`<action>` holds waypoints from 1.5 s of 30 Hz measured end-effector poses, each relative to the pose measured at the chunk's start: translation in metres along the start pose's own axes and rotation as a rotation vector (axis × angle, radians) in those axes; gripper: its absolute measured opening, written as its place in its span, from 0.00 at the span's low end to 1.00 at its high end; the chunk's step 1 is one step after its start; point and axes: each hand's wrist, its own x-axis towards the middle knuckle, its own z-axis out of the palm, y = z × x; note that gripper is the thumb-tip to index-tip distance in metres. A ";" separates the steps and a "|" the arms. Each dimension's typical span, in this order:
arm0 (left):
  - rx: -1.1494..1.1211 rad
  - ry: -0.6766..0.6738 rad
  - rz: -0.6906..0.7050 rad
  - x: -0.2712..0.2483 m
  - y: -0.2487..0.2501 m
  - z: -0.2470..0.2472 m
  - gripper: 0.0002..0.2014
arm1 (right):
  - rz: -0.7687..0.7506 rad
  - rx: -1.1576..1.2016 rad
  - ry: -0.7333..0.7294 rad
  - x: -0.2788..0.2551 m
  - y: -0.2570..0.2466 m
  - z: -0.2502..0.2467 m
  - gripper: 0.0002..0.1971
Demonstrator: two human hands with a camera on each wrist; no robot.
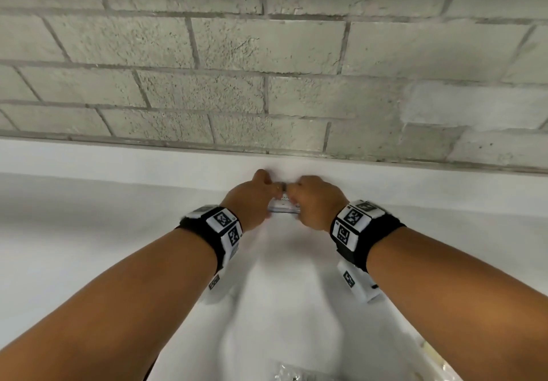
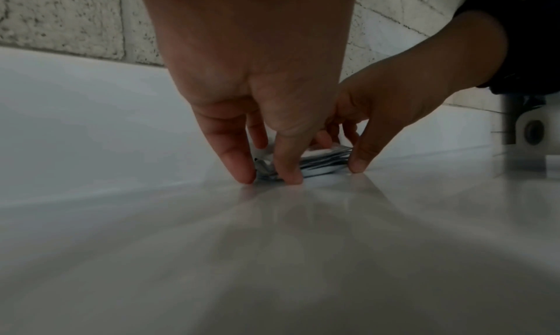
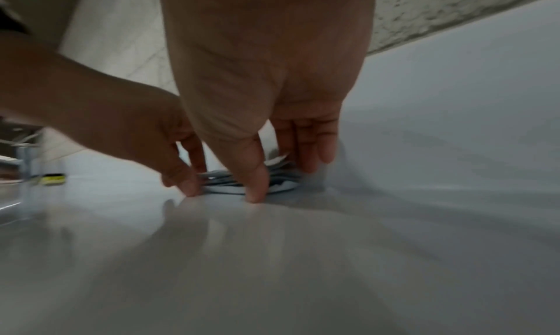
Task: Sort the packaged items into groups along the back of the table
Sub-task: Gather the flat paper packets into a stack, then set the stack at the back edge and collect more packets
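Observation:
A small stack of flat white and silvery packets [image 1: 283,206] lies on the white table [image 1: 89,247], close to its back edge. My left hand [image 1: 267,195] pinches the stack's left end and my right hand [image 1: 300,199] pinches its right end. In the left wrist view the left hand [image 2: 269,176] has its fingertips on the table, thumb in front of the stack [image 2: 324,160] and fingers behind it. In the right wrist view the right hand [image 3: 284,179] brackets the stack [image 3: 224,183] the same way. Most of the stack is hidden under the fingers.
A grey block wall [image 1: 267,54] rises behind a white raised ledge [image 1: 118,158] at the table's back. Clear-wrapped items [image 1: 293,374] lie at the near edge, more at the lower right [image 1: 436,360]. A yellow and black item [image 3: 53,179] sits beside a clear container far left.

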 end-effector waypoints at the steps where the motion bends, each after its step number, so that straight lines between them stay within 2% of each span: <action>1: -0.020 0.010 0.001 0.002 -0.001 0.001 0.24 | -0.008 -0.050 0.033 -0.001 -0.001 0.002 0.20; 3: -0.060 0.025 0.003 0.003 -0.003 0.003 0.25 | -0.012 -0.136 0.089 -0.003 -0.004 0.006 0.20; 6: -0.120 0.050 -0.004 0.003 -0.005 0.004 0.26 | 0.027 -0.144 0.106 -0.004 -0.005 0.006 0.19; 10: -0.234 0.069 -0.030 -0.001 -0.009 0.005 0.25 | 0.072 -0.017 0.012 -0.004 0.001 -0.004 0.20; 15: -0.210 0.103 -0.024 0.001 -0.011 0.008 0.18 | 0.056 0.013 -0.023 -0.001 0.003 -0.001 0.17; 20: -0.205 0.076 -0.060 -0.003 -0.012 -0.001 0.32 | 0.050 0.016 -0.024 -0.011 0.006 -0.009 0.24; 23: -0.203 0.101 -0.093 -0.024 -0.012 -0.008 0.32 | 0.120 0.073 -0.015 -0.035 0.011 -0.022 0.27; 26: -0.271 0.114 -0.127 -0.055 -0.001 -0.013 0.28 | 0.205 0.096 -0.143 -0.076 0.010 -0.037 0.27; 28: -0.285 0.032 -0.103 -0.084 0.014 -0.012 0.25 | 0.207 0.114 -0.286 -0.111 0.005 -0.036 0.28; 33: -0.282 -0.231 0.091 -0.167 0.067 0.005 0.19 | 0.091 0.056 -0.526 -0.207 -0.022 -0.015 0.28; 35: -0.221 -0.320 0.133 -0.196 0.089 0.013 0.20 | 0.066 0.050 -0.499 -0.242 -0.033 -0.004 0.25; 38: -0.163 -0.338 0.140 -0.224 0.113 0.019 0.19 | 0.080 0.111 -0.408 -0.276 -0.041 0.002 0.22; 40: -0.186 -0.294 0.101 -0.241 0.122 0.020 0.19 | 0.077 0.144 -0.280 -0.293 -0.043 0.000 0.22; 42: -0.191 -0.180 0.104 -0.255 0.131 0.021 0.18 | 0.065 0.177 -0.116 -0.309 -0.048 -0.004 0.17; 44: -0.166 -0.118 0.124 -0.265 0.144 0.022 0.16 | 0.058 0.231 -0.123 -0.320 -0.057 -0.002 0.12; 45: -0.128 -0.140 0.128 -0.269 0.152 0.025 0.17 | 0.055 0.237 -0.173 -0.326 -0.063 0.002 0.12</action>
